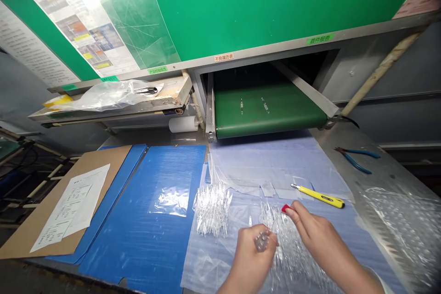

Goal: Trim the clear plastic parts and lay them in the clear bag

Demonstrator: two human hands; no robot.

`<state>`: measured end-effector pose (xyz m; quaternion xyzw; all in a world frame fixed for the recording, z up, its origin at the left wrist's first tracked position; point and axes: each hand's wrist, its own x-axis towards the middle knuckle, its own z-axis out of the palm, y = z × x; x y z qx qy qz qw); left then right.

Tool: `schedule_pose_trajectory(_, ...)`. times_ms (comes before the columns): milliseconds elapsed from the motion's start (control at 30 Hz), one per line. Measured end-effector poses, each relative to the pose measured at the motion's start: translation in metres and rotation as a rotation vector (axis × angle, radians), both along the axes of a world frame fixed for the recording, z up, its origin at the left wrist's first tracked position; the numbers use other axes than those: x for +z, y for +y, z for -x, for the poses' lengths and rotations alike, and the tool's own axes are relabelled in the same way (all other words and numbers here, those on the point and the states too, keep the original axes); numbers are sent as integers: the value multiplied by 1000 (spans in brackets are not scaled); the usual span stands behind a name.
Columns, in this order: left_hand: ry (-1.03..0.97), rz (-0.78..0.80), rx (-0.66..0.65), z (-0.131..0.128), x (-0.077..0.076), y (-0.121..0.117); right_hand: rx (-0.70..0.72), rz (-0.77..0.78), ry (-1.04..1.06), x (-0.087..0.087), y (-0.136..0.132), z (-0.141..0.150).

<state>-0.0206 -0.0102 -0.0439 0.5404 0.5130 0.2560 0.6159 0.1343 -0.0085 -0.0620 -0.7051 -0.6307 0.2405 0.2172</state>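
Clear plastic strips (284, 234) run roughly top-to-bottom btwn hands, lower center; R hand (312, 234) nearer, fingers narrow, hold unclear; L hand (250, 257) gripping small clear bundle (262, 241).

Glossy clear plastic film (396, 234) (crinkled) on dull steel tabletop (332, 165).

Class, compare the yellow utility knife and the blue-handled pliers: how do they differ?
The utility knife has a straight yellow-and-black body; the pliers have two splayed blue handles. The knife lies on plastic sheeting; the pliers lie on the metal ledge. Both lie unheld.
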Motion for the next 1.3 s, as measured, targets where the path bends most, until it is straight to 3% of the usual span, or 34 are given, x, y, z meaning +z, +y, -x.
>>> schedule_pose_trajectory(133,29,-102,-18,4,-8,0,95,-21,-9,1,-2,3)
schedule_pose_trajectory(333,-5,-81,-32,4,-12,-4,37,-52,-1,-7,-5,10)
schedule_pose_trajectory(467,-64,-81,35,6,-7,-3,46,68,-74,-20,-7,0)
schedule_pose_trajectory(700,-506,315,224,4,-20,5,-111,86,-54,-26,4,-36)
schedule_pose_trajectory(867,-670,624,267,9,-30,-3,-60,124,-121,-30,20,-27)
schedule_pose_trajectory(1000,-800,778,290,21,-33,-8,-52,177,-150,-41,26,-21)
schedule_pose_trajectory(1133,-799,907,217,25,-38,-13,-5,194,-63,-47,29,-31)
schedule_pose_trajectory(1300,-779,913,64,19,-46,-21,10,178,107,-40,27,-51)
